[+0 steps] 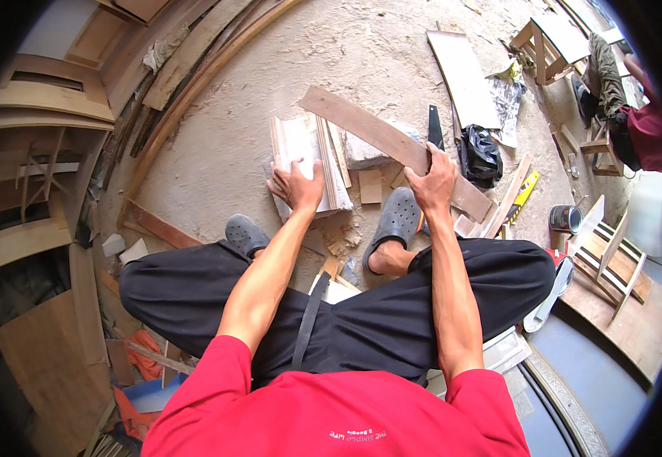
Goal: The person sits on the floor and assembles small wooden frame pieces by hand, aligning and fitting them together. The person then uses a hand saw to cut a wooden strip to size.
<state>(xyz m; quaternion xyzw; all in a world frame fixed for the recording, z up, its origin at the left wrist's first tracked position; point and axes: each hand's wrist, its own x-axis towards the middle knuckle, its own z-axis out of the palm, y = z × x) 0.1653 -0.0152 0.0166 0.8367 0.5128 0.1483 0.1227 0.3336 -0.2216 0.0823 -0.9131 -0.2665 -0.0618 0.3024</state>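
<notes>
A long flat brown wooden plank [369, 131] slants across in front of me, its far end up and to the left. My right hand [432, 183] is closed on the plank's edge toward its lower right part, with the thumb on the near side. My left hand [299, 186] lies with fingers apart on a pale, white-faced wooden block [293, 137], which rests on the floor. Beyond my right hand is a dark saw blade [434, 128]. A small square wood piece [370, 186] lies between my hands.
My clog-shod feet [397, 221] flank wood scraps. To the right are a black plastic bag [481, 156], a yellow-handled tool [525, 194], a paint can [565, 219] and a long white board [464, 80]. Another person [646, 133] sits at far right. Timber [194, 84] lines the left.
</notes>
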